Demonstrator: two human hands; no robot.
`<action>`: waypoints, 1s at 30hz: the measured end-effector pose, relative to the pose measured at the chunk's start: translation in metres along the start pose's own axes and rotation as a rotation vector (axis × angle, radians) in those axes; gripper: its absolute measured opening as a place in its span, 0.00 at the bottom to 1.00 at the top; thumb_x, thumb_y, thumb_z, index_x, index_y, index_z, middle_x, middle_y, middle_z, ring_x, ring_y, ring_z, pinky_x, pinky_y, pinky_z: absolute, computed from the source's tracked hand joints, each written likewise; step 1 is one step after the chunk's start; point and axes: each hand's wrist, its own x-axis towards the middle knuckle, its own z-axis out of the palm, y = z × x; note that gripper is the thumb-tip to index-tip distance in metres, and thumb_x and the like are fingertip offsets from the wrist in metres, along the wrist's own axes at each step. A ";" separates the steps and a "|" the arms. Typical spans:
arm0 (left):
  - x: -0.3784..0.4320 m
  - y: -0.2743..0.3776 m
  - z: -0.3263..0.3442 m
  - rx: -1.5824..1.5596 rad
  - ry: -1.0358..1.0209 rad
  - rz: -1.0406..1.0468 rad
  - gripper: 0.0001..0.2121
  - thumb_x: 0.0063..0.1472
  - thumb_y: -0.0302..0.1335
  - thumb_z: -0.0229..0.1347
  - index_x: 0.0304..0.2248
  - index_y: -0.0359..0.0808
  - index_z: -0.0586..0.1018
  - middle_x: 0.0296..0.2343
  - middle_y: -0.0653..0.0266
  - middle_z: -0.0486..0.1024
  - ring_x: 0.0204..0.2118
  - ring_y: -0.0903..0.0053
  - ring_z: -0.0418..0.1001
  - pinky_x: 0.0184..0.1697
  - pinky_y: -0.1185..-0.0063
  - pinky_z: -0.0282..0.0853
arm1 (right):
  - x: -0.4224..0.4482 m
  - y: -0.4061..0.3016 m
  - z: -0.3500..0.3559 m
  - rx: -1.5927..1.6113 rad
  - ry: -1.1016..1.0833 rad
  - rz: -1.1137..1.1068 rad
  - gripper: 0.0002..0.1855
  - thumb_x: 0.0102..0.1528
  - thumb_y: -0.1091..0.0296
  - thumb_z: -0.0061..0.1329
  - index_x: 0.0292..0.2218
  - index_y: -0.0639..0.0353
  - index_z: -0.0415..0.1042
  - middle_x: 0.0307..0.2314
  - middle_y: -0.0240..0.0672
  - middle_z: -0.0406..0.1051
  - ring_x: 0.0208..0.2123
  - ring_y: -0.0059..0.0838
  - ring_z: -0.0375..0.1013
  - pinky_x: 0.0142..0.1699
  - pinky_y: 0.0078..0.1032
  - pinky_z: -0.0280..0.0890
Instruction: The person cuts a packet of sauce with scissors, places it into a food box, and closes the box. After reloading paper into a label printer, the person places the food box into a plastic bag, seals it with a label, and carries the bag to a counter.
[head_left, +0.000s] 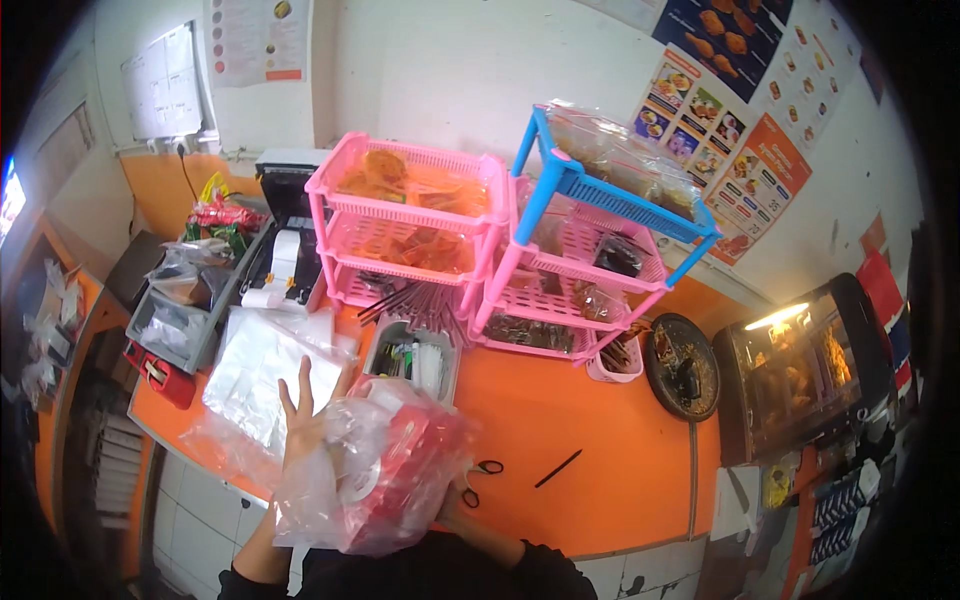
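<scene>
A clear plastic bag with a red and white package inside is held up close to my body. My left hand is at the bag's left side, fingers spread; the bag's film lies against the hand and wrist. On the bag's right side is my right hand, gripping it, with most of its fingers hidden behind the plastic. Beyond my left hand lies a stack of clear plastic bags. A pair of scissors rests just right of the package, partly covered, and a black pen lies farther right.
Pink tiered racks and a blue-topped rack stand at the back of the orange counter. A grey bin holds pens. A label printer, a stone mortar and a lit food display case stand around.
</scene>
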 end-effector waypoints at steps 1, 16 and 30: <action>0.002 0.006 -0.005 -0.619 -0.032 -0.129 0.22 0.56 0.27 0.48 0.51 0.51 0.75 0.60 0.70 0.58 0.65 0.52 0.39 0.61 0.45 0.19 | 0.000 0.002 -0.003 0.008 -0.011 0.005 0.29 0.56 0.59 0.50 0.56 0.61 0.61 0.50 0.47 0.61 0.44 0.43 0.69 0.50 0.51 0.52; -0.051 0.009 -0.015 -0.900 -0.553 0.171 0.20 0.63 0.34 0.41 0.50 0.39 0.75 0.51 0.66 0.71 0.55 0.72 0.67 0.64 0.62 0.44 | 0.027 0.018 -0.041 0.328 -0.027 0.294 0.26 0.58 0.65 0.51 0.55 0.63 0.61 0.45 0.41 0.70 0.43 0.29 0.71 0.48 0.34 0.67; -0.100 0.022 0.063 -0.166 -0.099 0.271 0.26 0.51 0.26 0.50 0.52 0.55 0.73 0.35 0.66 0.70 0.47 0.69 0.67 0.57 0.56 0.50 | -0.018 -0.033 -0.134 -0.869 0.428 0.040 0.25 0.53 0.69 0.52 0.53 0.53 0.66 0.48 0.46 0.64 0.42 0.42 0.72 0.47 0.35 0.68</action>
